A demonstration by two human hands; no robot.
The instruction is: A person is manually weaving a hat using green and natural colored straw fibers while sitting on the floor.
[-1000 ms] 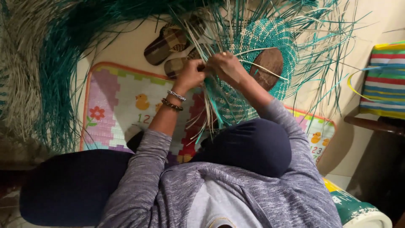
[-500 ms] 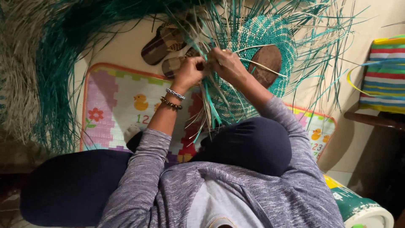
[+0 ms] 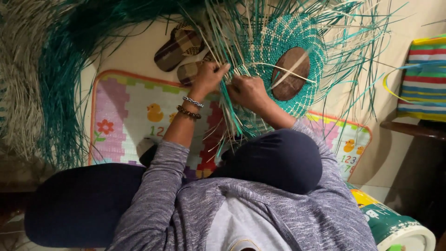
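Teal and straw woven disc point(image 3: 283, 51) at upper centre, over pale floor, brown stone point(image 3: 290, 73) resting on it. Left hand point(image 3: 209, 76) pinching loose straw strips; right hand point(image 3: 248, 90) clenched on strips at disc's edge. Colourful play mat point(image 3: 130, 116) below; plaid sandals point(image 3: 179, 46) upper left; striped bag point(image 3: 425, 79) far right.

Round green tin or tub with pale rim point(image 3: 395, 227), bottom right corner beside the person's sleeve; its wall carries a printed label in green, yellow and white. Possibly a food container; partly cut off by the frame edge. No signs or screens.
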